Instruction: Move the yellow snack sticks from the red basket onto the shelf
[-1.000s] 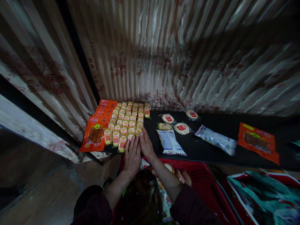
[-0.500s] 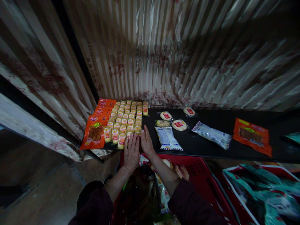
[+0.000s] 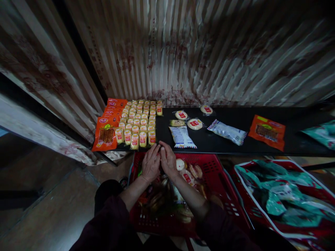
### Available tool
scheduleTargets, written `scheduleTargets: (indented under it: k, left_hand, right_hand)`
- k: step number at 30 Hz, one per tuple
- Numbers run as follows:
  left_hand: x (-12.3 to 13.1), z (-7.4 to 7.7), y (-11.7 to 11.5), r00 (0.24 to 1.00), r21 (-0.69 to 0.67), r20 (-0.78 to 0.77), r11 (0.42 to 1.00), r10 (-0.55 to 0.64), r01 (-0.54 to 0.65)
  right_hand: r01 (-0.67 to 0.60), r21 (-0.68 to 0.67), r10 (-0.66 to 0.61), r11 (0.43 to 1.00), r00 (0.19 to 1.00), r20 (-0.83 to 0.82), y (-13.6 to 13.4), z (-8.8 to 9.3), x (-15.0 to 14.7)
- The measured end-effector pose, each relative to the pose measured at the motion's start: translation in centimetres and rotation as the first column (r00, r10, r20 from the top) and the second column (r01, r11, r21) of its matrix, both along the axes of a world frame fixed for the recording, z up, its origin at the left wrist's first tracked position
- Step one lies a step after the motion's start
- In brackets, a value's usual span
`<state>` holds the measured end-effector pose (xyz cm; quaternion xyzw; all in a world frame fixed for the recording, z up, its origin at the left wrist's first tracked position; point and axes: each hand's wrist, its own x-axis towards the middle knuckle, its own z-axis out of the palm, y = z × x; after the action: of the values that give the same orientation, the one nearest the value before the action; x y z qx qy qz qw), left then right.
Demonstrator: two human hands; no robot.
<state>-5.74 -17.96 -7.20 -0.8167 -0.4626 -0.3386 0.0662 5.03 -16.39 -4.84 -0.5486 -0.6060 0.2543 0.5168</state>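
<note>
Rows of small wrapped yellow cakes (image 3: 137, 126) stand packed together on the left part of the black shelf (image 3: 227, 116). My left hand (image 3: 151, 164) is just below the front row, over the shelf's edge and the red basket, fingers stretched forward and nothing seen in it. Beside it, almost touching at the fingertips, my right hand (image 3: 169, 161) has its fingers slightly bent, also with no item visible. Both palms face down and are hidden. Orange snack packets (image 3: 106, 134) overlap in a column left of the cakes.
Right of the cakes lie round wrapped biscuits (image 3: 195, 123), white-blue packets (image 3: 181, 136) and an orange packet (image 3: 267, 132). Beneath my hands, a red basket (image 3: 213, 174) contains mixed snacks. Another basket (image 3: 300, 164) with teal packets stands right. A striped curtain (image 3: 178, 52) hangs behind.
Both hands have drawn back from the front row of cakes toward me, now above the basket. The front cakes they covered are visible. The view has shifted slightly.
</note>
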Motion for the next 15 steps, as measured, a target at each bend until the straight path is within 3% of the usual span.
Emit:
scheduleTargets:
  k: [2, 5, 7, 9, 12, 15]
  left_hand:
    - [0.6, -1.0, -1.8, 1.000, -0.065, -0.006, 0.998, -0.024, 0.023]
    - [1.5, -2.5, -4.1, 0.999, -0.292, -0.027, 0.956, -0.028, 0.019]
    - [1.8, -3.3, -5.2, 0.996, -0.494, -0.078, 0.869, -0.043, -0.001]
    - [1.7, -3.8, -6.3, 0.985, -0.670, -0.168, 0.737, -0.039, -0.085]
    - [1.2, -4.5, -8.3, 0.958, -0.778, -0.286, 0.592, -0.034, -0.211]
    - [1.1, -5.3, -10.6, 0.971, -0.814, -0.233, 0.556, -0.046, -0.169]
  right_hand:
    - [0.003, -0.038, -0.003, 0.999, 1.000, 0.005, -2.0, -1.0, 0.4]
    - [0.043, -0.188, -0.036, 0.981, 0.999, 0.039, -4.6, -3.3, 1.0]
    - [0.031, -0.324, -0.003, 0.946, 0.996, 0.087, -6.0, -5.1, 1.5]
    - [0.030, -0.504, 0.065, 0.863, 0.983, 0.169, -7.5, -6.9, 2.0]
    - [-0.043, -0.667, 0.307, 0.743, 0.908, 0.284, -9.7, -9.0, 2.8]
    - [-0.167, -0.605, 0.464, 0.779, 0.802, 0.377, -11.5, -10.0, 3.8]
